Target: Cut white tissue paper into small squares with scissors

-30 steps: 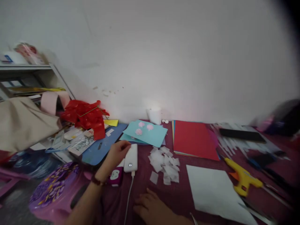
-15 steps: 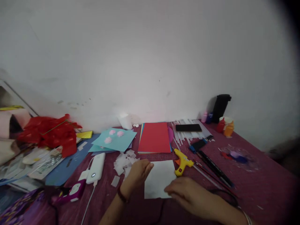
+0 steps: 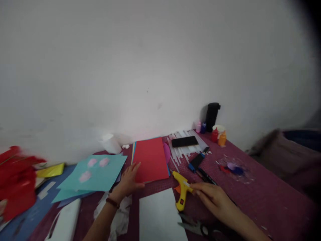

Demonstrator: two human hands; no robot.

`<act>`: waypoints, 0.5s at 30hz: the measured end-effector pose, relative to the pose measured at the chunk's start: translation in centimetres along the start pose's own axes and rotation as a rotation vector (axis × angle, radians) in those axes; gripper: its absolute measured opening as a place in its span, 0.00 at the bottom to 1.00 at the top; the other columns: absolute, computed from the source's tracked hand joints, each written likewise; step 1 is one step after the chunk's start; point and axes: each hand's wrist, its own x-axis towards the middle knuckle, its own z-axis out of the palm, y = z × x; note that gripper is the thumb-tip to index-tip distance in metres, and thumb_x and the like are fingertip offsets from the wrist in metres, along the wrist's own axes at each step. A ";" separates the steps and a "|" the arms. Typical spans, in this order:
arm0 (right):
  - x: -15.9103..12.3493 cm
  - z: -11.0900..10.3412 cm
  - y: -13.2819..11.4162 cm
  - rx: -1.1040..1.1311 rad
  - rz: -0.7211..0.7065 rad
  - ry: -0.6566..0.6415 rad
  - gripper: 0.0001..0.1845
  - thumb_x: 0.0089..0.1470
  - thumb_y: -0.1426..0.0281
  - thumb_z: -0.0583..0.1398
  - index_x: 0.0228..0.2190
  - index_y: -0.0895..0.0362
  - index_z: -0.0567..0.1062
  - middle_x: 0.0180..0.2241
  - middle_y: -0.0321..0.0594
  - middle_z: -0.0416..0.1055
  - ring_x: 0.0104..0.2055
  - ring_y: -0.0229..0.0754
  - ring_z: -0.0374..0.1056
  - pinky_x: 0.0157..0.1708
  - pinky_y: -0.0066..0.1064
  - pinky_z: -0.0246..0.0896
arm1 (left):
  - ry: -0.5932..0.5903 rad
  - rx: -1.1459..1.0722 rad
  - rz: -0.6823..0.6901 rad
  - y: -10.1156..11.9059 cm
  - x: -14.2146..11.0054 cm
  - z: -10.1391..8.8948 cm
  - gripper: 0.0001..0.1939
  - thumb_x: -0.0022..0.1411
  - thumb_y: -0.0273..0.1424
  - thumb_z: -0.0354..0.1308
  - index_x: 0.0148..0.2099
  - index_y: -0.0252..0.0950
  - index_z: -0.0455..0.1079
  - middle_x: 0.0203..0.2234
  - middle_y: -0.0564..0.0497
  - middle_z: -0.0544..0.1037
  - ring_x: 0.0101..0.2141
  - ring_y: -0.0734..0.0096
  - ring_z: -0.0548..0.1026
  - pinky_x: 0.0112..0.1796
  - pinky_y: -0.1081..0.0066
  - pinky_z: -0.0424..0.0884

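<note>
My left hand (image 3: 129,179) is open, its fingers spread at the left edge of the red sheet (image 3: 150,160), which tops a stack of coloured sheets. At the rear end of a yellow glue gun (image 3: 183,192), the fingers of my right hand (image 3: 213,197) are closed on it; their exact hold is partly hidden. The glue gun lies on its side on the table. Below it, a white sheet of paper (image 3: 159,217) lies flat, with the blades of a pair of scissors (image 3: 192,226) over its right edge.
Light blue sheets (image 3: 107,177) with pink puffs lie left, beside translucent scraps (image 3: 120,217) and a white power bank (image 3: 66,221). Behind on the right are a black phone (image 3: 185,141) on glue sticks, a blue-black cutter (image 3: 197,162), paint bottles (image 3: 222,139) and a plastic palette (image 3: 235,169).
The view has turned right and shifted. My left hand has left the white paper and spread out by the red sheet. My right hand has moved from the paper to the glue gun.
</note>
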 end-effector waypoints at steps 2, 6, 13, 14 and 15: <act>0.0 -0.5 0.2 -0.002 0.025 0.056 0.14 0.61 0.69 0.52 0.44 0.53 0.75 0.40 0.41 0.77 0.41 0.40 0.73 0.41 0.31 0.68 | -0.064 0.082 0.093 0.4 0.4 0.7 0.49 0.39 0.35 0.68 0.64 0.42 0.55 0.63 0.42 0.58 0.61 0.47 0.56 0.57 0.50 0.53; -0.1 -1.6 -0.4 0.005 0.039 0.107 0.14 0.60 0.71 0.52 0.44 0.53 0.74 0.40 0.41 0.77 0.41 0.40 0.73 0.42 0.31 0.67 | -0.064 0.254 0.283 1.8 1.3 2.1 0.40 0.50 0.33 0.62 0.65 0.44 0.53 0.64 0.45 0.58 0.62 0.54 0.55 0.59 0.53 0.52; 0.0 -2.8 -1.7 0.039 0.023 0.128 0.15 0.59 0.74 0.52 0.44 0.54 0.74 0.36 0.38 0.77 0.38 0.38 0.72 0.41 0.31 0.65 | 0.071 0.362 0.399 3.5 2.4 2.0 0.29 0.57 0.33 0.55 0.62 0.43 0.60 0.60 0.46 0.65 0.59 0.58 0.62 0.58 0.55 0.56; 0.0 -2.9 -1.7 0.039 0.031 0.134 0.15 0.59 0.74 0.52 0.44 0.54 0.74 0.36 0.38 0.76 0.38 0.38 0.72 0.41 0.31 0.65 | 0.080 0.381 0.376 3.9 2.3 2.0 0.28 0.57 0.33 0.55 0.61 0.43 0.61 0.60 0.46 0.65 0.58 0.58 0.63 0.57 0.56 0.58; -0.1 -3.0 -1.7 0.039 0.037 0.137 0.15 0.59 0.74 0.52 0.44 0.54 0.74 0.37 0.38 0.76 0.39 0.37 0.72 0.41 0.30 0.64 | 0.091 0.406 0.344 4.3 2.0 2.0 0.28 0.57 0.33 0.54 0.61 0.42 0.62 0.59 0.46 0.66 0.57 0.58 0.64 0.56 0.56 0.59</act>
